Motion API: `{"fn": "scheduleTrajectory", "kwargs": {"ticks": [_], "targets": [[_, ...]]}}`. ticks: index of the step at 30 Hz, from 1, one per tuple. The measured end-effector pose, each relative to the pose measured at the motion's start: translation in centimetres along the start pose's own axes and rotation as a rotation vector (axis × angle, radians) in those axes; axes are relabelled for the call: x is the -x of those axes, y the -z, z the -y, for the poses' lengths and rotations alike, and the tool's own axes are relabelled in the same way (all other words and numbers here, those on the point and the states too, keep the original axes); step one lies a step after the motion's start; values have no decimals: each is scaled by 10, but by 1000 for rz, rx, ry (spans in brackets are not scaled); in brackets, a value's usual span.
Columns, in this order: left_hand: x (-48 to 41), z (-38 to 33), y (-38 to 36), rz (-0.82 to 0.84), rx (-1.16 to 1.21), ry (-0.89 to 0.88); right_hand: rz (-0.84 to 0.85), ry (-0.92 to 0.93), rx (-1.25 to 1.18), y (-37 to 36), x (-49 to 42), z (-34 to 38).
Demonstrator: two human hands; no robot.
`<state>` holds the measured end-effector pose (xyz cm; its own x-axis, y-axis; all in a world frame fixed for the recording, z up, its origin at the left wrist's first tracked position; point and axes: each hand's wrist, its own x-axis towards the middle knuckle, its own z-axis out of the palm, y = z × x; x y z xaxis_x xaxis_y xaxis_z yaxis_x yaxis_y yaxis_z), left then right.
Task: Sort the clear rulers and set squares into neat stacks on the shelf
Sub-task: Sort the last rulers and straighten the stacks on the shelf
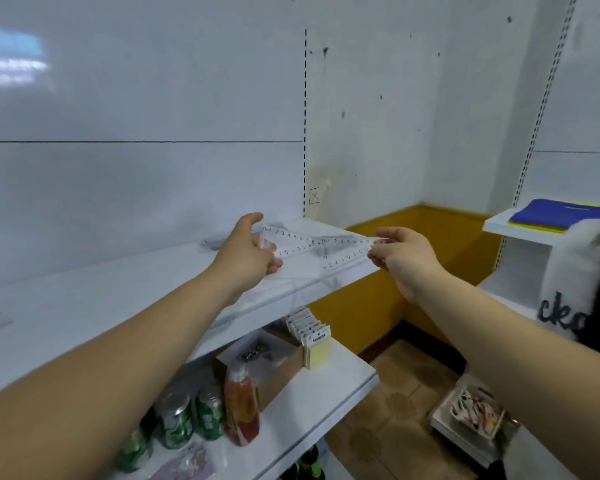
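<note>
My left fingers (271, 266) curl round the near end of the clear set squares (309, 245), thumb on top, so my left hand (246, 252) holds them just above the right end of the white shelf (153, 289). My right hand (407, 256) pinches their far tip between thumb and fingertips. Blue folders (565, 213) lie on the side shelf.

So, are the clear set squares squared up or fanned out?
Fanned out: scales on the set squares cross at different angles between left hand and right hand.
</note>
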<state>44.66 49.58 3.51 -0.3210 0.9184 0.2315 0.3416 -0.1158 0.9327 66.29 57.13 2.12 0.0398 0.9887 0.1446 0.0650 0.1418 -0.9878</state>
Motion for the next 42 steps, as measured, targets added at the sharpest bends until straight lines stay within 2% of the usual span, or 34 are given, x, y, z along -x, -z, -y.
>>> {"fn": "scheduleTrajectory", "kwargs": {"ticks": [9,15,21,25,32,36,40,42], "targets": [[-102,13,-6,-17,-46,-14,100,86,267,-15,-118,-10],[-134,24,-15,-41,-129,-1,265,155,476,-20,-179,-29],[-149,28,-30,-97,-125,26,427,182,547,-27,-219,-48],[-152,29,-43,-112,-127,43,495,191,558,-29,-235,-61],[-154,31,-69,-81,-138,55,547,259,716,-26,-249,-69],[-157,28,-87,-11,-100,68,677,379,626,-24,-240,-51],[-164,20,-106,38,-12,119,755,533,790,-31,-231,-34],[-166,20,-112,29,-114,110,734,531,809,-31,-234,-34]]}}
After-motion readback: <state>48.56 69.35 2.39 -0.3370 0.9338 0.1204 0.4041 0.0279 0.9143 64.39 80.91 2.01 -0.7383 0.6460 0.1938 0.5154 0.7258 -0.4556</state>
